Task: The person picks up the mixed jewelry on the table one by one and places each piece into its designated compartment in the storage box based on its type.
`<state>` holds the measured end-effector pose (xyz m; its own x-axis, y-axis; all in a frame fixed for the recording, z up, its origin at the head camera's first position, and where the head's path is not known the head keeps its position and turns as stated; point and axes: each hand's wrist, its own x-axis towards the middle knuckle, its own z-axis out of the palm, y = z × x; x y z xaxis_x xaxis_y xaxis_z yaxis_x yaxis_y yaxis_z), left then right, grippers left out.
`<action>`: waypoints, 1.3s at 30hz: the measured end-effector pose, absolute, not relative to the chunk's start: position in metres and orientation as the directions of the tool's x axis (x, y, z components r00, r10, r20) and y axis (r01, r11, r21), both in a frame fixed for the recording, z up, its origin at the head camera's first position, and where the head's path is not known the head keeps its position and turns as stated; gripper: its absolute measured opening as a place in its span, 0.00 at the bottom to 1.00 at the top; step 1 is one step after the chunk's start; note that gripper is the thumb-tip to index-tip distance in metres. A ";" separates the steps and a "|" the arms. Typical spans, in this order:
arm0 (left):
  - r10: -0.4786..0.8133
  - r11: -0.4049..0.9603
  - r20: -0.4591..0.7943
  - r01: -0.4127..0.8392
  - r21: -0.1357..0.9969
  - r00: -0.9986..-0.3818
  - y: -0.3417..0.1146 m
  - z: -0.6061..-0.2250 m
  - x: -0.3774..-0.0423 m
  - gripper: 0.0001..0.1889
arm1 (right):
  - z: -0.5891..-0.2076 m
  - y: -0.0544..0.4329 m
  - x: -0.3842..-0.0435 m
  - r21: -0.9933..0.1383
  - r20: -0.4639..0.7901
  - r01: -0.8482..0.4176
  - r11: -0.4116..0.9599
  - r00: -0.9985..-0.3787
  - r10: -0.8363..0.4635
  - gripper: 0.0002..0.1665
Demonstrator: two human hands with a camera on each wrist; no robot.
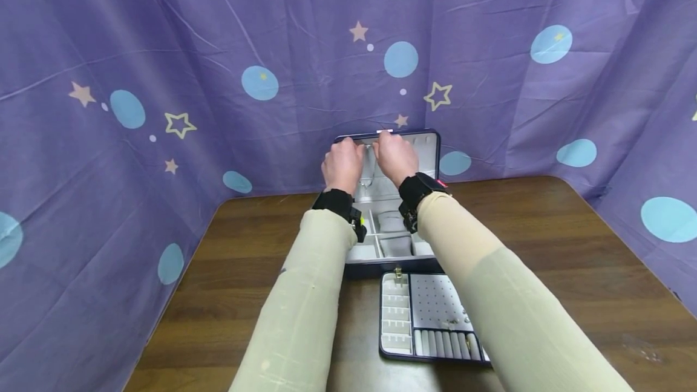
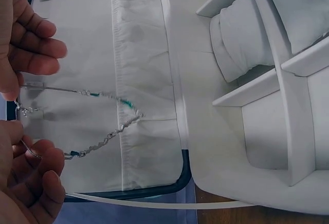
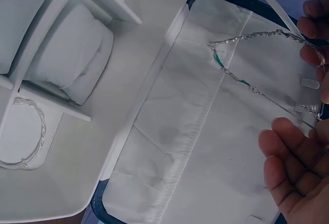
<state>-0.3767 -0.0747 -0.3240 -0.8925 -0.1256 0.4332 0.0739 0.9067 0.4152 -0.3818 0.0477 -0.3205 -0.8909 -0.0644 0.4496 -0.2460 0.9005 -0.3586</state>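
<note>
A thin silver-coloured necklace (image 2: 127,103) with knobbly links and small teal pieces hangs in a slack loop against the raised lid (image 1: 429,162) at the far side of the box (image 1: 376,269); the left hand (image 1: 343,163) and right hand (image 1: 397,157) pinch its two ends, fingers narrow on the chain; the lid's pale lining has a gathered fabric pocket; soft, rounded cushions (image 1: 395,245) fill some compartments, and a twisted ring-shaped bangle (image 3: 40,136) lies in one on the right. On the wood-grained worktop (image 1: 256,247), nearer, sits a tray (image 1: 430,292) with a dotted pad and padded rolls (image 1: 440,343); the right sleeve (image 1: 506,301) covers its right part; its small pieces are too tiny to identify; the fingertips are partly cut off in both wrist views.
</note>
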 end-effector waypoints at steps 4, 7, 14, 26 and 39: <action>-0.136 0.905 0.434 0.066 0.419 -0.891 -0.074 -0.322 -0.377 0.17 | -0.318 0.047 -0.382 -0.374 0.436 -0.241 0.896 -0.898 -0.059 0.15; -0.144 0.905 0.423 0.054 0.422 -0.895 -0.072 -0.321 -0.378 0.18 | -0.317 0.046 -0.382 -0.383 0.409 -0.219 0.897 -0.911 -0.048 0.16; -0.153 0.915 0.425 0.035 0.401 -0.892 -0.069 -0.319 -0.379 0.19 | -0.314 0.045 -0.380 -0.385 0.382 -0.188 0.904 -0.923 -0.029 0.17; -0.124 0.929 0.429 0.048 0.368 -0.895 -0.067 -0.323 -0.383 0.16 | -0.317 0.046 -0.382 -0.370 0.393 -0.181 0.911 -0.919 -0.023 0.16; -0.112 0.937 0.444 0.054 0.345 -0.889 -0.070 -0.326 -0.386 0.15 | -0.318 0.045 -0.383 -0.384 0.383 -0.186 0.905 -0.923 -0.028 0.16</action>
